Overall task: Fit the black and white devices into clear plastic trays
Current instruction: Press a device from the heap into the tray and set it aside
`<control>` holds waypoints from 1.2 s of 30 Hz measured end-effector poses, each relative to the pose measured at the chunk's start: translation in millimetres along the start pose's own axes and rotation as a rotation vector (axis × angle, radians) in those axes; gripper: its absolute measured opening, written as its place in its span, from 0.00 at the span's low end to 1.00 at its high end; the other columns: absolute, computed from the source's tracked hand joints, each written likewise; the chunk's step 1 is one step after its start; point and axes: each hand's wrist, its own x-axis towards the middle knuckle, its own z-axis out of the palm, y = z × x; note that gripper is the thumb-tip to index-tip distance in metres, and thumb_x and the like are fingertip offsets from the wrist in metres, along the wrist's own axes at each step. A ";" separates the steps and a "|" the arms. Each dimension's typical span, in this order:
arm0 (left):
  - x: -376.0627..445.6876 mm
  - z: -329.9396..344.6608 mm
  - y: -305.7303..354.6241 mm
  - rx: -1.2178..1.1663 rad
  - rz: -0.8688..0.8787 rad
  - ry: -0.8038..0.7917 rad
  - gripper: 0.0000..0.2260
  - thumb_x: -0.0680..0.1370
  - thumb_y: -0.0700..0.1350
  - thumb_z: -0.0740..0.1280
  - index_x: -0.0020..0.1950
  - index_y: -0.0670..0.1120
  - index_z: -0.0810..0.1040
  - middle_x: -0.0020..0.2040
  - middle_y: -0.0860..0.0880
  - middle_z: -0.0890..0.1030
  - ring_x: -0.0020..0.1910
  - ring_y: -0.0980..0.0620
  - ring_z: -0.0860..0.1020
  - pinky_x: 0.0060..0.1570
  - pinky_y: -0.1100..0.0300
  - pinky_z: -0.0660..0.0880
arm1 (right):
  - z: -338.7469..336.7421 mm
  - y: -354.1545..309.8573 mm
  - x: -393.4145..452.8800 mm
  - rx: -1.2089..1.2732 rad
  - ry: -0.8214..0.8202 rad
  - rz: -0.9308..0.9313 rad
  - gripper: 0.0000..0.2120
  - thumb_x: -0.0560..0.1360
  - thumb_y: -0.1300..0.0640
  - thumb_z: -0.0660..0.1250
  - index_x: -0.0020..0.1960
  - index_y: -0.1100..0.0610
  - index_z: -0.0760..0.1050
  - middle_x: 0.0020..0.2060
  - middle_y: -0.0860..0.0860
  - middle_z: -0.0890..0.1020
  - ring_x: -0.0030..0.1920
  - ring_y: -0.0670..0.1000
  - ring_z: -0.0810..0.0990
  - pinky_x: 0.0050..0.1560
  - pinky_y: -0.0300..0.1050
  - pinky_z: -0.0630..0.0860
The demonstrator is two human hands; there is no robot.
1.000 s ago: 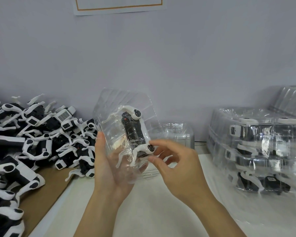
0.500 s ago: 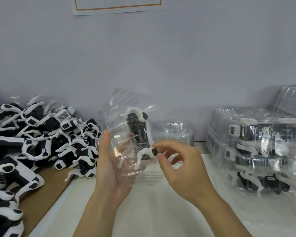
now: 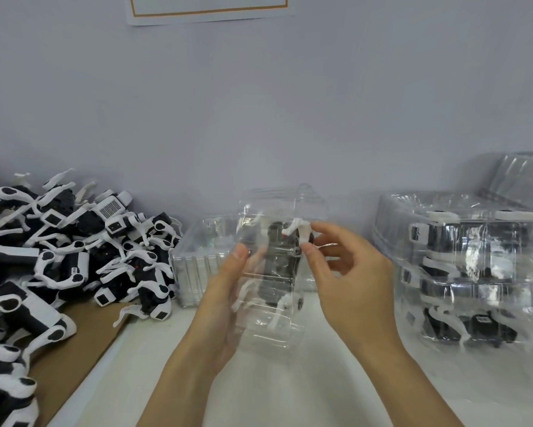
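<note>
Since a second ago the tray (image 3: pixel 271 272) has swung from tilted to nearly upright and sits further right, and the right hand (image 3: pixel 348 282) has climbed from the device's lower white arm to its upper one. The left hand (image 3: pixel 225 303) cups the tray from the left as before.

The left hand's fingers curl behind the clear plastic, thumb pressed on the front left edge. The right hand pinches the top white arm of the device (image 3: pixel 277 257) between thumb and forefinger, the other fingers loosely spread. The device lies inside the tray, held above the table (image 3: pixel 290 389): a black body running top to bottom, curved white arms at both ends, a black round cap low on the right. Motion blur softens its detail.

To the left, a pile of loose devices (image 3: pixel 74 257) spreads over brown cardboard (image 3: pixel 74 349), reaching close to the left wrist. Behind the tray stands a stack of empty trays (image 3: pixel 197 266) against the wall (image 3: pixel 259 103). To the right, filled trays (image 3: pixel 468 272) are stacked, near the right hand but apart from it. White table shows bare between the forearms and in front of them.
</note>
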 end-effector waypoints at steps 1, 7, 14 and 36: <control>-0.6 0.0 0.4 -0.005 -0.006 0.000 0.32 0.64 0.71 0.71 0.63 0.56 0.83 0.65 0.51 0.81 0.70 0.46 0.73 0.73 0.43 0.64 | -0.3 0.2 0.2 -0.002 0.001 -0.001 0.12 0.74 0.57 0.74 0.51 0.40 0.79 0.43 0.41 0.83 0.44 0.43 0.83 0.43 0.30 0.77; -1.2 2.7 2.4 -0.048 -0.018 0.005 0.31 0.63 0.69 0.71 0.62 0.56 0.83 0.63 0.53 0.82 0.70 0.49 0.74 0.62 0.53 0.72 | -0.6 1.1 0.6 -0.013 0.014 -0.007 0.14 0.74 0.58 0.75 0.49 0.39 0.79 0.41 0.41 0.83 0.43 0.44 0.83 0.44 0.34 0.78; -1.0 5.3 4.4 -0.042 0.009 0.010 0.35 0.60 0.70 0.74 0.63 0.55 0.82 0.64 0.53 0.81 0.71 0.48 0.73 0.72 0.44 0.65 | -0.9 0.2 1.2 -0.015 0.008 0.003 0.14 0.74 0.57 0.75 0.46 0.36 0.79 0.40 0.40 0.83 0.42 0.44 0.83 0.43 0.37 0.79; 1.5 11.2 8.3 0.388 0.216 0.091 0.27 0.64 0.65 0.72 0.60 0.56 0.83 0.57 0.56 0.84 0.56 0.60 0.81 0.52 0.67 0.73 | -5.0 8.3 5.1 0.071 0.041 0.355 0.11 0.83 0.55 0.59 0.52 0.45 0.80 0.41 0.45 0.85 0.41 0.45 0.84 0.44 0.42 0.76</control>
